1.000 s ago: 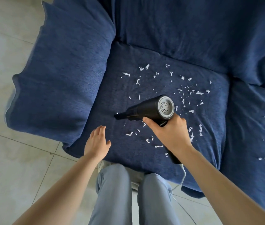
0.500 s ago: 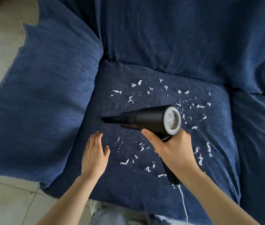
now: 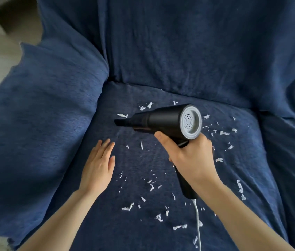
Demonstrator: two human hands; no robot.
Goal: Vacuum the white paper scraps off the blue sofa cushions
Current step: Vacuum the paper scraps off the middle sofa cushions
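White paper scraps (image 3: 151,187), small and torn, lay all over the blue fabric seat cushion (image 3: 107,214) of the sofa. Most of them were below and to the right of the vacuum's nozzle tip, and a few sat just above it.

The right hand's fingers were curled around the handle of the black handheld vacuum (image 3: 163,120), with the thumb (image 3: 163,140) pressed along the underside of its round body. The right hand (image 3: 190,156) held the vacuum so its long body lay sideways, nozzle pointing left and its grey vented back end pointing right. From the nozzle tip, the nearest scraps were just above and just below, so I think a small tip down and a sweep back to the right would reach them. The nozzle looked lifted a little off the cloth, but I could not tell for sure.

The left hand (image 3: 98,167) lay flat on the cushion below and left of the nozzle, fingers straight and close together, holding nothing. The right hand was the nearer one to the scraps.

A white cord (image 3: 198,223) ran down from the bottom of the vacuum's handle. A big blue armrest (image 3: 43,115) rose to the left of the vacuum.
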